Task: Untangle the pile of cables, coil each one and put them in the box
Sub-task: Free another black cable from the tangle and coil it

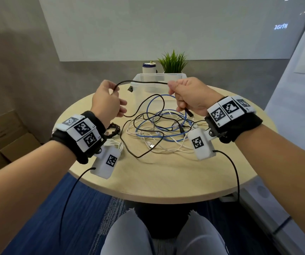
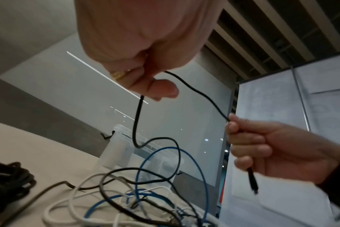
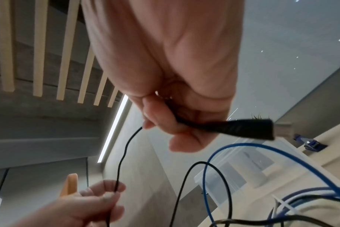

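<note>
Above the round table [image 1: 166,177], both hands hold one thin black cable [image 1: 142,82] stretched between them. My left hand [image 1: 114,93] pinches it where it bends down toward the pile. My right hand [image 1: 174,96] grips the other end in a fist, and the plug [image 1: 189,113] sticks out below the fingers. The wrist views confirm this: the left hand [image 2: 145,83] has fingers curled on the cable [image 2: 137,119], and the right hand [image 3: 171,122] grips just behind the plug [image 3: 243,127]. Below lies a tangle [image 1: 162,129] of blue, white and black cables. The clear box [image 1: 159,78] stands behind the hands.
A coiled black cable [image 1: 113,130] and a bundled white cable [image 1: 115,144] lie near my left wrist. A potted plant [image 1: 173,61] and a white bottle [image 1: 149,68] stand behind the box. Cardboard boxes [image 1: 6,137] sit on the floor at left.
</note>
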Tool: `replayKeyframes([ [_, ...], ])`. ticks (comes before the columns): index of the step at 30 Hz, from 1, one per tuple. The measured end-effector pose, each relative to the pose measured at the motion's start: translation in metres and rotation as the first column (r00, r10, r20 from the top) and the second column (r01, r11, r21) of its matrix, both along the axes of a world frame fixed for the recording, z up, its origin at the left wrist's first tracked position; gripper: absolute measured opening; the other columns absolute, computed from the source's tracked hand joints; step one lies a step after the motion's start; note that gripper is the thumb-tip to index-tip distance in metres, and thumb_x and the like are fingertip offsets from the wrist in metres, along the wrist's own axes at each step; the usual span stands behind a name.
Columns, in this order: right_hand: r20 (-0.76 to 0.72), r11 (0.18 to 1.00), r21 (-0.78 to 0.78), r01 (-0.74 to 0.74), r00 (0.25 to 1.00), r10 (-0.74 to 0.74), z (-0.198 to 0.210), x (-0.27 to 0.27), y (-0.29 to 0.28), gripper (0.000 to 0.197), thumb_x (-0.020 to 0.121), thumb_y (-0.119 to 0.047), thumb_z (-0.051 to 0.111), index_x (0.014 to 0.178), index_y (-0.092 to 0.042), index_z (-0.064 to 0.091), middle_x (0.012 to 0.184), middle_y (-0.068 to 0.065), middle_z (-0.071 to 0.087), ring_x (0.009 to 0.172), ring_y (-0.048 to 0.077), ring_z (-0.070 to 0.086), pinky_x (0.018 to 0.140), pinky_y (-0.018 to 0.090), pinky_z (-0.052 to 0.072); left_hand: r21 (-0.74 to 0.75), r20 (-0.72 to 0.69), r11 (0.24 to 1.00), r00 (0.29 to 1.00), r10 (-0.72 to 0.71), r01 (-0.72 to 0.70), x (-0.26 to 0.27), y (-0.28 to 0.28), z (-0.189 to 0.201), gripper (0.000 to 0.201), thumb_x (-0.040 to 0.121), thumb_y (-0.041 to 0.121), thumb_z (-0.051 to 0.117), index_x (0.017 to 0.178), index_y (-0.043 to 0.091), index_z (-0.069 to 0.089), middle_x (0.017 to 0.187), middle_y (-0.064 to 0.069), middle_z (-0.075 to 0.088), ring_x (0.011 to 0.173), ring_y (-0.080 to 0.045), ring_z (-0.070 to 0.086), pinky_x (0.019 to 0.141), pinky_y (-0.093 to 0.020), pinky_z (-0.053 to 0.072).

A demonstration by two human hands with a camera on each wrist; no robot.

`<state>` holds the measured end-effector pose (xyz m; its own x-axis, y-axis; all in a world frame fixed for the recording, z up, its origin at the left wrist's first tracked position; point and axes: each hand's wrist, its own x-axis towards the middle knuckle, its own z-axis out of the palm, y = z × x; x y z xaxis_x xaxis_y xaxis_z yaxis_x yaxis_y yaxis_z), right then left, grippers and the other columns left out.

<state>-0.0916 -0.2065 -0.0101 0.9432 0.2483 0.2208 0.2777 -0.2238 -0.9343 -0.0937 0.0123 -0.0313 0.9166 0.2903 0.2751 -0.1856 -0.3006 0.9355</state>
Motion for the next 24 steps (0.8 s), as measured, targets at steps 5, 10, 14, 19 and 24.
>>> replayKeyframes([
  [5, -0.017, 0.911, 0.400, -0.101, 0.993, 0.118, 0.014, -0.002, 0.002, 0.027, 0.103, -0.021, 0.036, 0.088, -0.009, 0.055, 0.048, -0.006, 0.038, 0.042, 0.009, 0.031, 0.047, 0.023, 0.029, 0.429, -0.218, 0.878, 0.968, -0.125, 0.211, -0.007, -0.006, -0.015, 0.024, 0.099, 0.011, 0.041, 0.097, 0.022, 0.063, 0.081, -0.007, 0.062, 0.045, -0.013, 0.052, 0.040, -0.019, 0.046],
  [10, 0.007, 0.858, 0.503, -0.110, 0.992, 0.123, 0.018, -0.004, 0.011, 0.022, 0.099, 0.003, 0.036, 0.106, -0.004, 0.055, 0.082, 0.008, 0.062, 0.054, 0.009, 0.051, 0.050, 0.018, 0.041, 0.599, -0.347, 0.645, 0.880, -0.324, 0.474, -0.020, -0.025, -0.027, 0.031, 0.097, 0.008, 0.042, 0.107, 0.023, 0.068, 0.082, -0.001, 0.060, 0.049, -0.014, 0.056, 0.044, -0.017, 0.048],
  [14, 0.027, 0.906, 0.422, 0.021, 0.999, -0.036, 0.007, 0.001, 0.013, 0.028, 0.096, 0.011, 0.035, 0.118, 0.005, 0.051, 0.089, 0.012, 0.062, 0.067, 0.014, 0.065, 0.059, 0.019, 0.053, 0.629, -0.375, 0.514, 0.806, -0.457, 0.584, -0.031, -0.030, -0.022, 0.020, 0.093, 0.016, 0.056, 0.102, 0.023, 0.072, 0.073, 0.008, 0.063, 0.061, -0.011, 0.057, 0.063, -0.013, 0.047],
  [19, 0.043, 0.994, 0.079, 0.080, 0.996, -0.083, -0.009, 0.001, 0.010, 0.032, 0.095, 0.010, 0.036, 0.121, 0.000, 0.052, 0.086, 0.004, 0.064, 0.092, 0.016, 0.064, 0.088, 0.026, 0.051, 0.584, -0.215, 0.574, 0.791, -0.573, 0.575, -0.035, -0.028, -0.004, 0.012, 0.089, 0.024, 0.064, 0.091, 0.015, 0.072, 0.073, -0.006, 0.065, 0.066, -0.008, 0.050, 0.067, -0.024, 0.044],
  [24, -0.008, 0.990, -0.126, -0.060, 0.998, 0.059, -0.013, -0.009, 0.014, 0.032, 0.094, 0.009, 0.032, 0.113, 0.000, 0.056, 0.073, 0.007, 0.059, 0.055, 0.015, 0.055, 0.068, 0.028, 0.051, 0.470, 0.116, 0.837, 0.921, -0.373, 0.279, -0.020, -0.028, 0.005, 0.013, 0.093, 0.019, 0.058, 0.080, 0.019, 0.061, 0.067, 0.003, 0.056, 0.050, -0.001, 0.054, 0.057, -0.024, 0.049],
])
